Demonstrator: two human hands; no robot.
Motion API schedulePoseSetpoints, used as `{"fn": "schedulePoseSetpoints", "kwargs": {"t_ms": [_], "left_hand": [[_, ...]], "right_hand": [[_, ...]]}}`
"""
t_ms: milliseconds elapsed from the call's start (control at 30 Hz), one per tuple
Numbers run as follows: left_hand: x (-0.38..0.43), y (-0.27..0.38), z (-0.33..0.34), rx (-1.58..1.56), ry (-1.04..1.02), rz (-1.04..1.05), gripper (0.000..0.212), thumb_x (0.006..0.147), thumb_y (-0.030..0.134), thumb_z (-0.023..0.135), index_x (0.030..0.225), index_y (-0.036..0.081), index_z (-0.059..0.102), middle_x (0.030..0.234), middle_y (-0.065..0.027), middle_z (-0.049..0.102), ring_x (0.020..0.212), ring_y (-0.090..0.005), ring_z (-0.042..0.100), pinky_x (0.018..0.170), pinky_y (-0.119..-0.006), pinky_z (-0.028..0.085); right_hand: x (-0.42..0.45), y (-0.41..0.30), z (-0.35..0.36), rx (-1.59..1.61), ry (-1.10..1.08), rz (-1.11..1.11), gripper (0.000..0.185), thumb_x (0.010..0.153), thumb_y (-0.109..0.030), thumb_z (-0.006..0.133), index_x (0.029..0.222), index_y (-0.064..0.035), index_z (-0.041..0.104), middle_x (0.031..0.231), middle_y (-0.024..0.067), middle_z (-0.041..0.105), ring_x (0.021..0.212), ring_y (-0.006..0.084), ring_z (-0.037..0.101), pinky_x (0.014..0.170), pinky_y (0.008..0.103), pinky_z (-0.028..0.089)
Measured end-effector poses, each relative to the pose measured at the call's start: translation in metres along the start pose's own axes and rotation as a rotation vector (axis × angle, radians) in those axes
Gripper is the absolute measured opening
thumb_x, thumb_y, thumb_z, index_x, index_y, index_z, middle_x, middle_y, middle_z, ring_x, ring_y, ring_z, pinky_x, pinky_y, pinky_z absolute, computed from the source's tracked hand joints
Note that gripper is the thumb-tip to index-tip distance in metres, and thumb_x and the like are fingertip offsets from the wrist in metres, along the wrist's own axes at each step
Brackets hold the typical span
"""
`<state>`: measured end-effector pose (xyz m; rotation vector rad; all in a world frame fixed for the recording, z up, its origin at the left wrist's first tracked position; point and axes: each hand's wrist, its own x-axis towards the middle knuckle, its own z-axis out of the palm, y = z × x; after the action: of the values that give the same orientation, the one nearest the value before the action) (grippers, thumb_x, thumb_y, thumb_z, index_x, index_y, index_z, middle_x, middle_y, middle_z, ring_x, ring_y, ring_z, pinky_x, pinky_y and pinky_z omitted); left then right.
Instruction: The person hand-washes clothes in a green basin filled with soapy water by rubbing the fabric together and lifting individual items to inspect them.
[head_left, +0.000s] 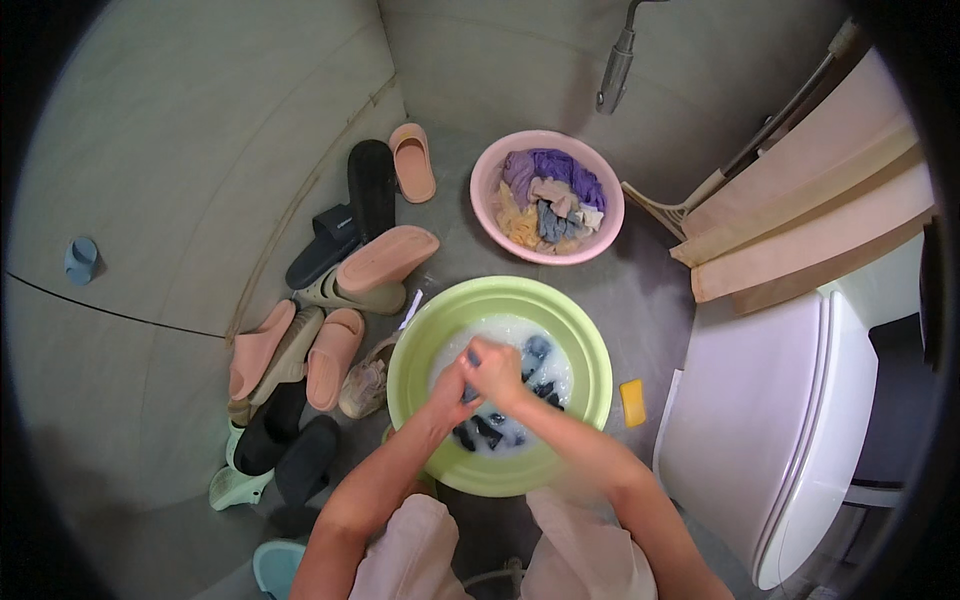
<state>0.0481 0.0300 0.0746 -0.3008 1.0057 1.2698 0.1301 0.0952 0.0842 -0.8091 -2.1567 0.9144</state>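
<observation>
A green plastic basin (595, 405) stands on the floor between my knees, with sudsy water and dark wet cloth (487, 433) in it. Over the water my left hand (450, 390) and my right hand (496, 369) are pressed together, both closed on a piece of blue-grey cloth (470, 393); most of it is hidden by my fingers. A yellow bar of soap (633, 403) lies on the floor to the right of the basin.
Beyond the green basin is a pink basin (480, 217) of coloured clothes. Slippers (335, 360) and a shoe (367, 382) crowd the left side. At the right stand a white toilet (739, 420), a curtain (810, 225) and a long-handled floor squeegee (679, 210). A shower head (616, 75) hangs above.
</observation>
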Motion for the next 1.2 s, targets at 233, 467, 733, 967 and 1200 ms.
{"fn": "schedulePoseSetpoints", "kwargs": {"t_ms": [233,467,733,967,1200], "left_hand": [[0.001,0.007,-0.014,-0.023,-0.067,0.034,0.024,0.091,0.036,0.048,0.076,0.018,0.051,0.063,0.0031,0.049,0.051,-0.0086,0.047,0.043,-0.024,0.034],[0.026,0.006,-0.046,0.305,0.296,0.233,0.026,0.09,0.024,0.05,0.114,0.014,0.051,0.097,-0.0019,0.059,0.081,-0.0125,0.057,0.062,-0.03,0.046],[0.064,-0.03,-0.128,1.4,0.268,0.692,0.061,0.076,0.011,0.063,0.131,0.006,0.038,0.107,-0.018,0.055,0.098,-0.0393,0.054,0.088,-0.043,0.044],[0.005,0.005,-0.04,-0.056,0.323,0.031,0.042,0.088,0.032,0.048,0.122,0.007,0.051,0.108,-0.0091,0.057,0.093,-0.0233,0.055,0.081,-0.037,0.047],[0.063,-0.011,-0.098,0.541,-0.202,0.517,0.031,0.09,0.036,0.05,0.107,0.011,0.056,0.109,-0.008,0.055,0.097,-0.0184,0.055,0.084,-0.034,0.046]], "right_hand": [[0.003,-0.006,-0.007,-0.046,-0.14,-0.054,0.011,0.077,-0.014,0.062,0.079,-0.0048,0.056,0.079,0.0157,0.057,0.068,0.0343,0.056,0.063,0.0429,0.046],[-0.014,0.099,0.008,-0.214,-0.256,-0.144,0.034,0.081,-0.023,0.064,0.11,-0.0094,0.054,0.117,0.0144,0.049,0.11,0.033,0.045,0.089,0.0422,0.041],[-0.034,0.13,0.036,-0.578,-0.47,-0.24,0.045,0.075,-0.019,0.062,0.118,-0.0104,0.049,0.125,0.0117,0.045,0.121,0.0317,0.038,0.093,0.0484,0.038],[-0.022,0.064,-0.001,-0.07,-0.305,0.115,0.043,0.066,-0.004,0.061,0.107,0.0035,0.047,0.118,0.0222,0.044,0.114,0.0387,0.041,0.096,0.0443,0.036],[-0.027,-0.059,0.012,0.102,-0.152,-0.021,0.031,0.068,-0.005,0.059,0.096,0.0012,0.048,0.102,0.0182,0.051,0.092,0.0373,0.055,0.074,0.0409,0.047]]}}
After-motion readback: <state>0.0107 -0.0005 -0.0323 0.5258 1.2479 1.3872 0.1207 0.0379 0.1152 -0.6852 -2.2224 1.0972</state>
